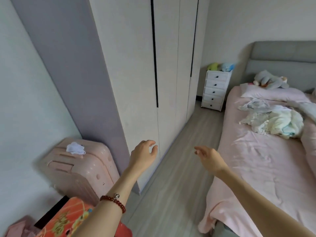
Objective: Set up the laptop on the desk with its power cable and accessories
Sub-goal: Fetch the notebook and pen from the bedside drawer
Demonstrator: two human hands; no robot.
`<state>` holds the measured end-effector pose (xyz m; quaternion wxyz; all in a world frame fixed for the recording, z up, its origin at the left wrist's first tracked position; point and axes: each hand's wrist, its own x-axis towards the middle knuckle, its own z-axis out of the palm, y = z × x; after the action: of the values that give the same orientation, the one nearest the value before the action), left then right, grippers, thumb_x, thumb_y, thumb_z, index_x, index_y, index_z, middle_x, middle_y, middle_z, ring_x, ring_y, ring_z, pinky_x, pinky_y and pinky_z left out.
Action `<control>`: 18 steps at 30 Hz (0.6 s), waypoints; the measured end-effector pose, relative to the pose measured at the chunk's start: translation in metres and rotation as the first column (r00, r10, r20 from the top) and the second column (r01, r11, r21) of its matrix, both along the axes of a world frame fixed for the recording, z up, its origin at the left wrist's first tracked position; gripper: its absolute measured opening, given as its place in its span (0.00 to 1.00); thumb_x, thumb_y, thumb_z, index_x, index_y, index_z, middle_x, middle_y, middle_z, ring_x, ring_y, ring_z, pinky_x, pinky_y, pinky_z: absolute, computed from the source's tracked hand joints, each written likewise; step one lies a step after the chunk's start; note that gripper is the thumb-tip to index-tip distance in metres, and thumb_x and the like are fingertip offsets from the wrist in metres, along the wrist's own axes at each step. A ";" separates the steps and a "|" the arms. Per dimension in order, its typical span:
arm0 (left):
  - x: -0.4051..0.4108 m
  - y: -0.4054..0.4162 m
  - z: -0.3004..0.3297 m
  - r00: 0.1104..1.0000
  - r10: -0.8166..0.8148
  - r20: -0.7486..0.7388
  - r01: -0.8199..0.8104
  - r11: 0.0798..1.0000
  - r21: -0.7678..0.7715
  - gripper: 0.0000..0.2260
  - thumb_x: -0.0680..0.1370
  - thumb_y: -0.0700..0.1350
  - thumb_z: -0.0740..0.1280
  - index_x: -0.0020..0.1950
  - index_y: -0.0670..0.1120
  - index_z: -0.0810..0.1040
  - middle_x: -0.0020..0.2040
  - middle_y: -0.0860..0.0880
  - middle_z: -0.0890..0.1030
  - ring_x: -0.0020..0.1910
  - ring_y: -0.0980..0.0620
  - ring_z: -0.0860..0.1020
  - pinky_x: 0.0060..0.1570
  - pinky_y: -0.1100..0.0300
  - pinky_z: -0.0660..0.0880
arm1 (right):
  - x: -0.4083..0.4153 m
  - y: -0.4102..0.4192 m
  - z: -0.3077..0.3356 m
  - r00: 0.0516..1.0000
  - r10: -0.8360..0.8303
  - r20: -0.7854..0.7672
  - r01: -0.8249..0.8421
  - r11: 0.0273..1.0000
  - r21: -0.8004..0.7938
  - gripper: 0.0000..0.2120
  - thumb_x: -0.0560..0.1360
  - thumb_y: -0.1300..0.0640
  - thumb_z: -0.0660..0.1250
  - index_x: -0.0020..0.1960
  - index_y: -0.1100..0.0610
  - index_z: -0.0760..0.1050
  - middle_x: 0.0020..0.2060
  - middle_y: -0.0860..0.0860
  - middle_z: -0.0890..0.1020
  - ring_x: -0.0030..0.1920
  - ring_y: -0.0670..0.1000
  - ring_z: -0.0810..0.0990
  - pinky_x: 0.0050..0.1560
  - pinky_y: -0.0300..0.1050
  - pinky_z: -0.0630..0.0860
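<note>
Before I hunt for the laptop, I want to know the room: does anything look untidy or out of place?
Yes. A heap of clothes lies loose on the unmade bed, and a crumpled white cloth sits on the pink suitcase. No laptop or desk shows. Both hands, left and right, are empty.

Bed (256, 168) cut off by right and bottom edges. Orange patterned item (68, 219) at bottom-left cropped, identity unclear. Suitcase (77, 168) blurred. Toys on drawer unit (216, 90) too small to identify.
</note>
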<state>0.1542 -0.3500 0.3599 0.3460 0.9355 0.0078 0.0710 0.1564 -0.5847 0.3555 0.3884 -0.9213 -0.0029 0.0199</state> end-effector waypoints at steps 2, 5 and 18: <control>0.065 -0.021 0.000 0.996 -0.084 -0.022 0.084 0.996 0.003 0.13 0.78 0.47 0.60 0.59 0.46 0.76 0.60 0.48 0.78 0.57 0.49 0.76 0.59 0.53 0.71 | 0.049 -0.015 0.003 0.998 -0.057 0.005 0.057 0.998 -0.010 0.14 0.78 0.62 0.58 0.61 0.60 0.74 0.56 0.60 0.81 0.57 0.61 0.77 0.59 0.52 0.72; 0.161 -0.067 -0.013 0.974 -0.216 -0.065 0.214 0.976 -0.036 0.12 0.78 0.48 0.60 0.58 0.48 0.76 0.59 0.49 0.78 0.57 0.49 0.76 0.59 0.53 0.72 | 0.126 -0.050 -0.007 0.988 -0.155 -0.001 0.155 0.988 -0.007 0.14 0.78 0.62 0.57 0.61 0.60 0.75 0.56 0.60 0.81 0.57 0.61 0.78 0.59 0.51 0.72; 0.543 -0.211 -0.029 0.950 -0.304 -0.073 0.293 0.948 -0.127 0.12 0.78 0.48 0.60 0.59 0.48 0.76 0.58 0.51 0.78 0.55 0.54 0.76 0.53 0.62 0.69 | 0.497 -0.195 -0.027 0.960 -0.273 -0.066 0.276 0.960 0.038 0.15 0.78 0.64 0.56 0.61 0.62 0.74 0.57 0.60 0.80 0.58 0.60 0.77 0.59 0.50 0.72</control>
<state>0.6972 -0.5614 0.3308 0.4052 0.9067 -0.1141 -0.0256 0.6535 -0.7794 0.3280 0.4086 -0.9024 0.1364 -0.0063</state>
